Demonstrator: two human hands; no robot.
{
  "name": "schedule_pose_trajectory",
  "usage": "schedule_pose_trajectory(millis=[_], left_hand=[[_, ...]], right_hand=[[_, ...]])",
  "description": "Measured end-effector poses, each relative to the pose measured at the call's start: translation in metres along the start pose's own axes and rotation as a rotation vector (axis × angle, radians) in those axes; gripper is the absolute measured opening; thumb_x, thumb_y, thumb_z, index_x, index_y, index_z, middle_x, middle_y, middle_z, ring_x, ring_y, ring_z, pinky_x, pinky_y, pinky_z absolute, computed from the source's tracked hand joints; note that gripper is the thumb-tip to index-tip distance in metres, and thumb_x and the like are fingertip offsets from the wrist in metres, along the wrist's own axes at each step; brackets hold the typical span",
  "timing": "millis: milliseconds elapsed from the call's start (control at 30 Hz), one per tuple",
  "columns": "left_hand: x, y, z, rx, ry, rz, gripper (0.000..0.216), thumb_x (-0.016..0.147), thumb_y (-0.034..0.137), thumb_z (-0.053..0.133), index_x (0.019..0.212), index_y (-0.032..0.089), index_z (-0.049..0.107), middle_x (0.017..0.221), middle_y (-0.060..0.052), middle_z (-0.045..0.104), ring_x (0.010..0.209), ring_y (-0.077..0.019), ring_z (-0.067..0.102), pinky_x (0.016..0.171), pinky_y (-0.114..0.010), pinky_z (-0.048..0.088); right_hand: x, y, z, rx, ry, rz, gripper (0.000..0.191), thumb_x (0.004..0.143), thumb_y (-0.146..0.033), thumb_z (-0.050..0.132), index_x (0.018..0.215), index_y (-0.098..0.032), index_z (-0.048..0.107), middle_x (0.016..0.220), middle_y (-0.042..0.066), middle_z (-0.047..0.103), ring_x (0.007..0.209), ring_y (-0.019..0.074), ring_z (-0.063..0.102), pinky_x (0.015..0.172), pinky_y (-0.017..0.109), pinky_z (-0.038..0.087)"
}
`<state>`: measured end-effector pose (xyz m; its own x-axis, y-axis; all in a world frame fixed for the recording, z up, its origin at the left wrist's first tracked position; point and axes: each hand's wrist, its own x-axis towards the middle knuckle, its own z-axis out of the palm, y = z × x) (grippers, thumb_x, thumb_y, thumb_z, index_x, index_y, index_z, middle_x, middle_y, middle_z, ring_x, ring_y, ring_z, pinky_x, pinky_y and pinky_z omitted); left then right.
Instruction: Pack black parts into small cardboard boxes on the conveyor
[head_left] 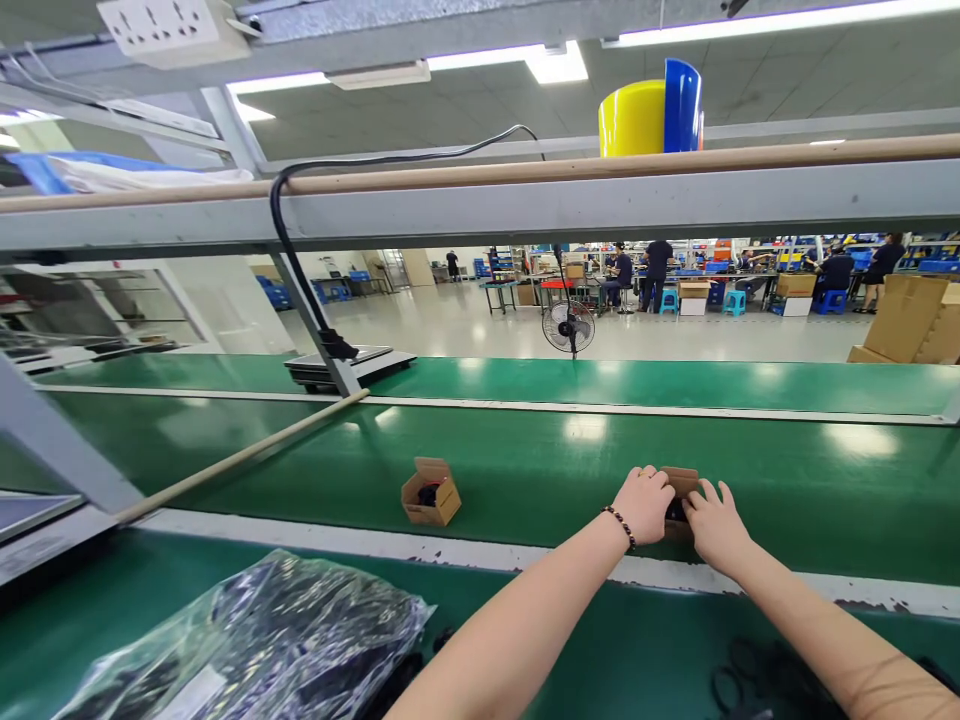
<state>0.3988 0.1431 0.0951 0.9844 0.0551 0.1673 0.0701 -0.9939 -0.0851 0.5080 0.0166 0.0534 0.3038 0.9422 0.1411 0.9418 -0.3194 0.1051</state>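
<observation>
Plastic wrap (255,640) is seen bunched over dark parts at the near left of the table (525,660). Further along, an open carton (430,491) is left on the green belt (525,450), flaps up. A second small carton (679,483) is clasped between the left hand (643,503) and right hand (712,525), fingers curled against its sides, perhaps so that it is steadied. No writing can be read.

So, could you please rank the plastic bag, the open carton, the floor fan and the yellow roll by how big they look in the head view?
1. Plastic bag, largest by far, though it lies nearest the camera.
2. Yellow roll.
3. Open carton and floor fan look about alike; the fan stands far off, so I will not rank them.
</observation>
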Motion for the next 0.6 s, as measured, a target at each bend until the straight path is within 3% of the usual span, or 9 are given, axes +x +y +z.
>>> schedule_pose_trajectory(millis=[133, 233, 433, 600], left_hand=[[-0.039, -0.022, -0.016, -0.052, -0.008, -0.092, 0.028, 0.077, 0.013, 0.05, 0.101, 0.018, 0.063, 0.119, -0.008, 0.057, 0.11, -0.0242, 0.048, 0.093, -0.038, 0.04], [-0.076, -0.038, -0.026, -0.081, -0.046, -0.18, 0.03, 0.077, 0.01, 0.047, 0.1, 0.019, 0.065, 0.116, -0.007, 0.06, 0.108, -0.0229, 0.05, 0.092, -0.037, 0.041], [-0.151, -0.057, -0.034, -0.111, -0.195, -0.364, 0.031, 0.078, 0.009, 0.046, 0.097, 0.021, 0.069, 0.111, -0.006, 0.065, 0.108, -0.0238, 0.053, 0.093, -0.039, 0.041], [-0.206, -0.066, -0.036, -0.123, -0.382, -0.451, 0.023, 0.077, 0.016, 0.054, 0.087, 0.023, 0.073, 0.101, -0.006, 0.069, 0.103, -0.0271, 0.058, 0.089, -0.04, 0.044]], right_hand=[[0.003, -0.013, -0.003, -0.007, 0.002, -0.028, 0.045, 0.083, -0.009, 0.043, 0.125, -0.011, 0.057, 0.121, 0.015, 0.059, 0.127, 0.0369, 0.034, 0.105, 0.058, 0.021], [0.003, -0.022, -0.001, -0.034, -0.021, -0.064, 0.05, 0.082, -0.009, 0.045, 0.131, -0.011, 0.052, 0.128, 0.015, 0.055, 0.128, 0.038, 0.033, 0.105, 0.061, 0.021], [0.009, -0.044, 0.006, -0.092, -0.047, -0.093, 0.055, 0.082, -0.004, 0.042, 0.136, -0.011, 0.048, 0.131, 0.015, 0.055, 0.128, 0.0412, 0.033, 0.102, 0.067, 0.022], [0.014, -0.063, -0.007, -0.109, -0.011, -0.095, 0.058, 0.077, 0.001, 0.043, 0.132, -0.012, 0.052, 0.132, 0.013, 0.054, 0.129, 0.0376, 0.034, 0.104, 0.063, 0.024]])
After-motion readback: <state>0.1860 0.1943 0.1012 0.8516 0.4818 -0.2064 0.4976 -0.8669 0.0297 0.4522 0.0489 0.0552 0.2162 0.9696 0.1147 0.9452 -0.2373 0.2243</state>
